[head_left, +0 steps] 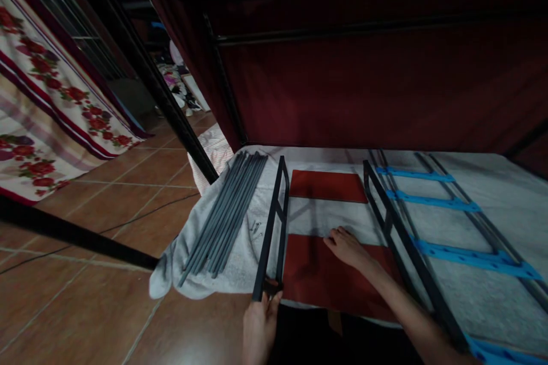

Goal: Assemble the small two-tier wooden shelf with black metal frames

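Observation:
My left hand [260, 322] pinches the near lower end of a dark metal side frame [269, 234], a long narrow rectangle with a short crossbar. A small brownish piece shows just above those fingertips; I cannot make out what it is. My right hand [345, 246] lies over the far edge of the larger reddish-brown panel [334, 279], fingers loosely bent and holding nothing visible. Beyond it rests a smaller reddish-brown panel [327, 185]. A second dark metal frame [398, 234] stands right of the panels, with my right forearm passing in front of its near part.
A bundle of grey tubes [231, 211] lies on the grey blanket [188, 274] at left, beside small metal parts [256, 228]. Blue perforated strips [471, 256] cross dark rods at right. Black bed posts [162, 91] and a dark red curtain [363, 91] enclose the bed.

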The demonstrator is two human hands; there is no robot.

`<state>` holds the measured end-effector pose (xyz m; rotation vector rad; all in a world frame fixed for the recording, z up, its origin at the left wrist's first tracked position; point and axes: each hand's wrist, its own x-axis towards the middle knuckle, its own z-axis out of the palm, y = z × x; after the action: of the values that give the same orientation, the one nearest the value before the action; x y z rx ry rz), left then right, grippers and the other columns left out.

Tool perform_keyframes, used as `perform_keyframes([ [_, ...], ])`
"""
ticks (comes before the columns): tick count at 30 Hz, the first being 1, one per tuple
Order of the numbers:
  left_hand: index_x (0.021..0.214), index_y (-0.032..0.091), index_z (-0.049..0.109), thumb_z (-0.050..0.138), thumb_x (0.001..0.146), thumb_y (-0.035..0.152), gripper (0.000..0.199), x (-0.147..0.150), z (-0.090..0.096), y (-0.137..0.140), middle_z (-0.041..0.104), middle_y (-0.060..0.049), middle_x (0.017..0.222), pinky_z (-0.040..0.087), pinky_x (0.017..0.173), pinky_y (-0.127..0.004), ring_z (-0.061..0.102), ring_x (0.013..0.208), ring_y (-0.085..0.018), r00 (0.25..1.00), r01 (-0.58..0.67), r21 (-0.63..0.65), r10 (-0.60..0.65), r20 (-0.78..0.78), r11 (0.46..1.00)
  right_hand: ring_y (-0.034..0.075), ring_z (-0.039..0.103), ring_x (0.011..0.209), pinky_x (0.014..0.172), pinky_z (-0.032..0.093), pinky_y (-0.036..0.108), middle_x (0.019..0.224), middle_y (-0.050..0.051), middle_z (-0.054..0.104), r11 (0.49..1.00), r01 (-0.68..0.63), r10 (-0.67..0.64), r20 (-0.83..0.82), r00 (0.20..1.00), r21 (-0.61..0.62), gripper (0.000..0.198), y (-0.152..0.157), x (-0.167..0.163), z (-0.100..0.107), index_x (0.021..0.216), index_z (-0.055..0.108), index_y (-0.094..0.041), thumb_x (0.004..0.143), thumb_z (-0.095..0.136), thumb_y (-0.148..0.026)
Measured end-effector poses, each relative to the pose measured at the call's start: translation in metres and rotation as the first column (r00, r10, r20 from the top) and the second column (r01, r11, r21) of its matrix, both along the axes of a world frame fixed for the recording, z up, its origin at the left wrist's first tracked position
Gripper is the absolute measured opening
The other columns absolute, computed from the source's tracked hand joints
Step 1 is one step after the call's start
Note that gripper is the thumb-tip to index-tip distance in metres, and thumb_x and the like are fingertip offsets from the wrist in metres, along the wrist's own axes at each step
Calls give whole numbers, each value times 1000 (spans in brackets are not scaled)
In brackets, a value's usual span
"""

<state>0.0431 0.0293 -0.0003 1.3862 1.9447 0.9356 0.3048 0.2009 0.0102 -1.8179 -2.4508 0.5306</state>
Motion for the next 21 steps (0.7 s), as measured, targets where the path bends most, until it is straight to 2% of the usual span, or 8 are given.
perform_keyframes([
  [3, 106, 23, 73, 55, 89, 43, 32, 3, 5, 1, 82, -11, 103, 63, 85, -36, 79, 98, -28, 999, 3, 10, -3, 40, 1000, 28, 63, 113, 101, 45, 37, 114, 15, 69, 994, -24, 18, -53, 998, -105, 27, 10, 9, 20, 100, 71, -16, 97, 57, -39],
  [6, 108, 23, 72, 54, 89, 40, 31, 7, 8, 3, 81, -11, 106, 62, 86, -38, 78, 101, -29, 998, 23, 8, -23, 65, 1000, 23, 65, 97, 86, 48, 32, 104, 10, 67, 985, -40, 9, -180, 984, -167, 19, 12, 12, 52, 88, 67, -19, 91, 64, -37],
  [9, 108, 22, 72, 56, 88, 36, 29, 9, 8, 6, 79, -11, 108, 60, 89, -39, 77, 101, -28, 996, 23, 32, -25, 87, 999, 20, 65, 89, 81, 47, 30, 100, 4, 65, 989, -103, 68, -292, 954, -105, 14, -8, 14, 85, 84, 61, -22, 89, 65, -34],
  [12, 106, 21, 72, 58, 88, 37, 27, 9, 10, 9, 79, -11, 110, 58, 95, -40, 75, 105, -28, 990, 19, 28, -23, 140, 999, 21, 68, 88, 78, 47, 31, 96, 1, 69, 989, -134, 105, -332, 937, -66, 9, -48, 21, 105, 94, 59, -25, 95, 58, -35],
  [16, 106, 20, 74, 59, 88, 32, 26, 11, 23, 12, 79, -13, 113, 56, 98, -41, 74, 108, -30, 988, 111, -57, -104, 116, 992, 24, 74, 91, 80, 49, 35, 98, 0, 74, 999, -36, 35, -303, 952, 3, 17, -91, 36, 103, 106, 59, -28, 103, 48, -41],
  [19, 112, 22, 74, 60, 85, 24, 31, 14, 33, 12, 78, -12, 119, 53, 101, -40, 73, 112, -30, 978, 187, -76, -178, 108, 979, 24, 75, 91, 79, 51, 35, 101, 0, 75, 995, -73, 87, -283, 955, 61, 17, -99, 44, 94, 105, 58, -29, 105, 46, -41],
  [21, 106, 22, 76, 62, 84, 24, 26, 13, 34, 13, 80, -10, 110, 54, 99, -40, 74, 106, -30, 973, 191, -103, -174, 149, 976, 24, 75, 92, 76, 51, 34, 103, 1, 75, 990, -108, 127, -255, 959, 88, 17, -95, 43, 91, 104, 57, -28, 106, 45, -40],
])
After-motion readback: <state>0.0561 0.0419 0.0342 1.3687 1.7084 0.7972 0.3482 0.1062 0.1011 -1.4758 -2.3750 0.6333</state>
